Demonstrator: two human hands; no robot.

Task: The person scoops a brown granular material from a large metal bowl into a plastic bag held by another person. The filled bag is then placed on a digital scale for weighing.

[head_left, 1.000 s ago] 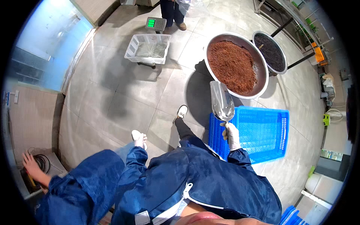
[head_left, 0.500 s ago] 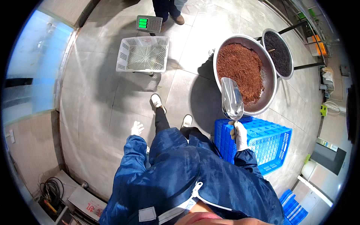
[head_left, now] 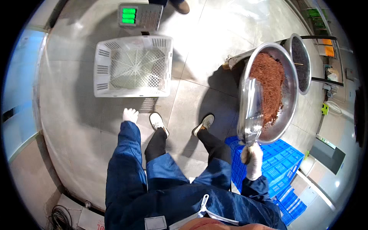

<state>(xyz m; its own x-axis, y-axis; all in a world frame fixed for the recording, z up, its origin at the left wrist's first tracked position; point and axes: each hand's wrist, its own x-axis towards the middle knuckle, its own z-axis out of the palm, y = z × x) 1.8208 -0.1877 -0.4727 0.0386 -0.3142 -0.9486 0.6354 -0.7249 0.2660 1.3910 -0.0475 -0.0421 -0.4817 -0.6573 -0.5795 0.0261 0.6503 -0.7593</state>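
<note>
My right hand (head_left: 253, 161), in a white glove, grips the handle of a shiny metal scoop (head_left: 251, 111). The scoop is held at the left side of a large metal bowl (head_left: 292, 111), overlapping its rim; whether it touches cannot be told. Reddish-brown crumbly material (head_left: 267, 86) fills much of that bowl. My left hand (head_left: 130, 115), also gloved, hangs with nothing in it, fingers loosely bent, just below a white plastic basket (head_left: 132, 94). Only clear see-through material or the pale bottom shows inside the basket.
Beyond the basket stands a scale's display unit (head_left: 140, 17) with green lit rows, near another person's shoe (head_left: 180, 7). A second bowl (head_left: 301, 63) of black material sits behind the first. Blue crates (head_left: 283, 163) are stacked by my right arm; a coiled cable (head_left: 60, 218) lies lower left.
I have moved forward, so the basket and scale are nearer. My left hand has come close to the basket's near side, its fingers less spread. The scoop stays in my right hand by the bowl.
</note>
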